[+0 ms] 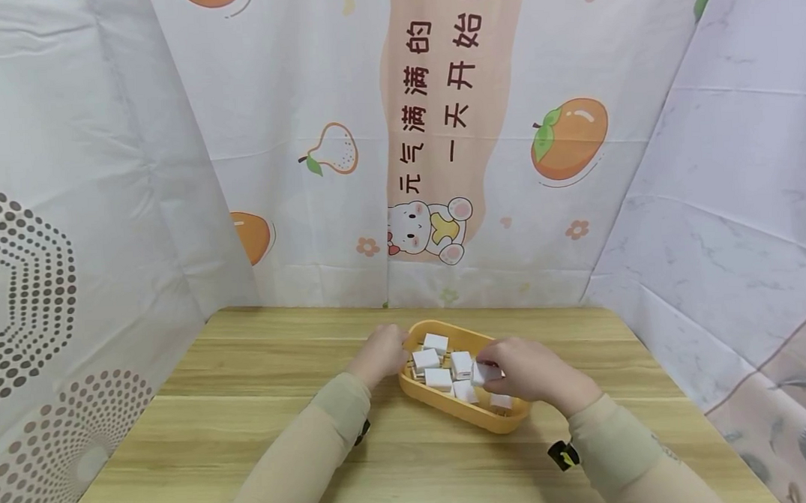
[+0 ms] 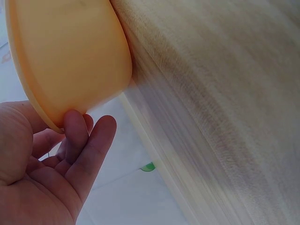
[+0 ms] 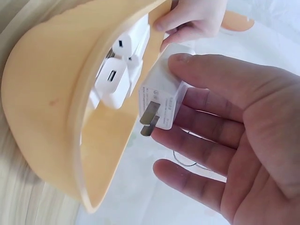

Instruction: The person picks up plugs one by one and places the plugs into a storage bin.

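Note:
In the head view a yellow-orange plastic basket (image 1: 450,409) stands on the wooden table with several white charger plugs (image 1: 439,380) inside. My left hand (image 1: 382,351) pinches the basket's rim at its left end; the left wrist view shows thumb and finger on either side of the rim (image 2: 35,103). My right hand (image 1: 533,372) is over the basket's right part. Between thumb and fingers it holds a white charger plug (image 3: 161,84), its two metal prongs (image 3: 150,117) bare. USB ports show on other chargers (image 3: 112,83) inside the basket.
The wooden table (image 1: 261,400) reaches back to a printed curtain (image 1: 294,234). More fabric hangs at the left (image 1: 104,219) and right (image 1: 725,192) sides. A dark band (image 1: 563,454) sits at my right wrist.

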`<state>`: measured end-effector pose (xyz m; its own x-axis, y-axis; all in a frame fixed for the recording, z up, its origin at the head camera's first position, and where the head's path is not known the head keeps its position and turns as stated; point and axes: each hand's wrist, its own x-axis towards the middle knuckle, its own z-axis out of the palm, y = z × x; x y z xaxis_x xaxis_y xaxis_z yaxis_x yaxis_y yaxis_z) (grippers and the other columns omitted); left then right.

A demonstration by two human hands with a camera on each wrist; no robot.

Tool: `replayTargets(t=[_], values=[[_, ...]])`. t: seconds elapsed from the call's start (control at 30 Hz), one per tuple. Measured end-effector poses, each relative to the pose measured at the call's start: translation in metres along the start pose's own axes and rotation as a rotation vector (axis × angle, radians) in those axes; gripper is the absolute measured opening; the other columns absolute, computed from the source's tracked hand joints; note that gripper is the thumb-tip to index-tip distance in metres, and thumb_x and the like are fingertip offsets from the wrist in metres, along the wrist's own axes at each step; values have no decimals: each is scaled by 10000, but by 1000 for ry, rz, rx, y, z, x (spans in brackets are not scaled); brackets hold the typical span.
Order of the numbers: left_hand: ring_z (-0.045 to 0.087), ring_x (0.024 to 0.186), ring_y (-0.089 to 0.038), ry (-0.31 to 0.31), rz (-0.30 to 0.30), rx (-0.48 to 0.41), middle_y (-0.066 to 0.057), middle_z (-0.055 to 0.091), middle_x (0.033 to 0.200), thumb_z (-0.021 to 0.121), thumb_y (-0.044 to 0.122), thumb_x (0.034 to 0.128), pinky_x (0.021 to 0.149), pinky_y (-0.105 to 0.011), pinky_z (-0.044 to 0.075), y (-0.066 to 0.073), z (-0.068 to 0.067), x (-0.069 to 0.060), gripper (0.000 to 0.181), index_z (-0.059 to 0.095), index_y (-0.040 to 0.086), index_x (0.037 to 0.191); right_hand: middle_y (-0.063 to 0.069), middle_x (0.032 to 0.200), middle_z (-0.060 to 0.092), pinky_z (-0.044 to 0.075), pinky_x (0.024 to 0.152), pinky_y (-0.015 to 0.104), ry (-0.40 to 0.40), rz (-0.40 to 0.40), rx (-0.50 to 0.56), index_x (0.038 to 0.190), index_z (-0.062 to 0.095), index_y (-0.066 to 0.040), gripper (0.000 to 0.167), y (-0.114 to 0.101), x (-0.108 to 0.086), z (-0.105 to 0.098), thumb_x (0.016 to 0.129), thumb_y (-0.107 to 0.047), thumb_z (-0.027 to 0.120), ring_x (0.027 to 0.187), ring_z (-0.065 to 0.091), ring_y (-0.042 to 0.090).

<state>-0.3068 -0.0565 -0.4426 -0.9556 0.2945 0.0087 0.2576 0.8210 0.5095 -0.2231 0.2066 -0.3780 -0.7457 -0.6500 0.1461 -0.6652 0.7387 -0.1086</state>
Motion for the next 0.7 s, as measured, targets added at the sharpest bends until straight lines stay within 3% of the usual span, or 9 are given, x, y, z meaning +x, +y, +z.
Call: replayTargets(t=[0.2,0.7], values=[[614,1066,-194,-7,-11,-5,-67,606,1397,659,51,935,824,-302,505,1,0,0,412,647,25,1346,-56,698,520,352,548,264,17,-4,-7,764,596,-201,223,8,-1,1,805,-124,801,632,411,62],[611,1041,-200,1,2,-11,-95,607,1392,659,44,931,826,-306,511,1,0,-1,417,644,17,1347,-119,644,448,340,520,265,-23,40,-24,712,553,-215,265,11,-1,8,795,-135,793,596,396,63]])
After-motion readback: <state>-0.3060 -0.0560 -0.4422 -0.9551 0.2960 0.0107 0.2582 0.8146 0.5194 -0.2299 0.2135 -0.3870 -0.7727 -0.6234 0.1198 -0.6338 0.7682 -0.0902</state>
